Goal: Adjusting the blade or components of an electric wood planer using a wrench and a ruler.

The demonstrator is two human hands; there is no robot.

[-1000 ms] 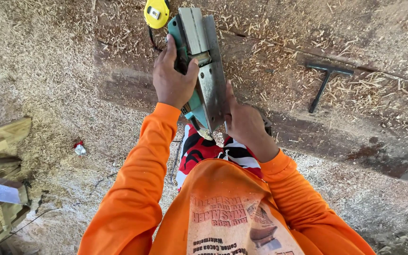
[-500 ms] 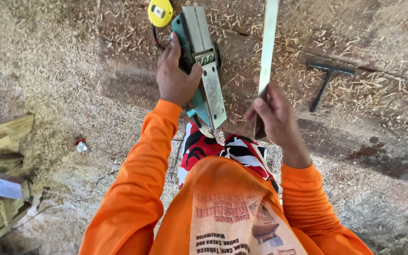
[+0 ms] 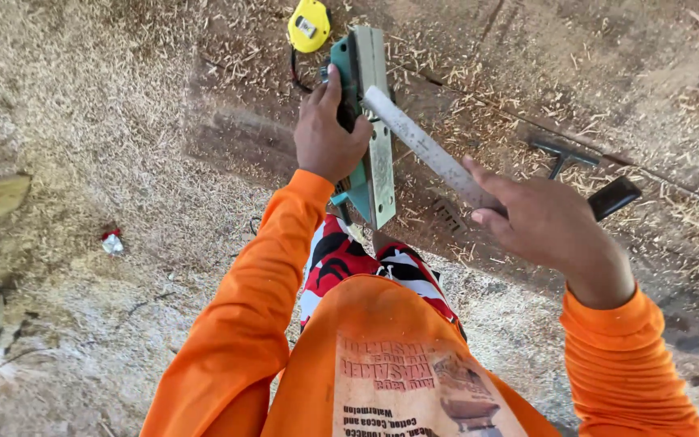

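Gripping green planer [image 3: 363, 121], left hand [image 3: 327, 133]; right hand [image 3: 548, 218] holding flat grey blade [image 3: 430, 154].

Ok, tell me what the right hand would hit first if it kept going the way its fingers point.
The right hand points up-left along the pale flat strip it holds. Carried on, it would probably first meet the green power planer gripped by the left hand, where the strip's tip already lies; depth is unclear.

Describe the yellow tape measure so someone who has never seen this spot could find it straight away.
Start at the green power planer that the left hand grips, standing on the shaving-strewn floor. Just beyond its far end, up and to the left, lies the tape measure. It is the only bright yellow, rounded thing there; the T-shaped tool to the right is dark.
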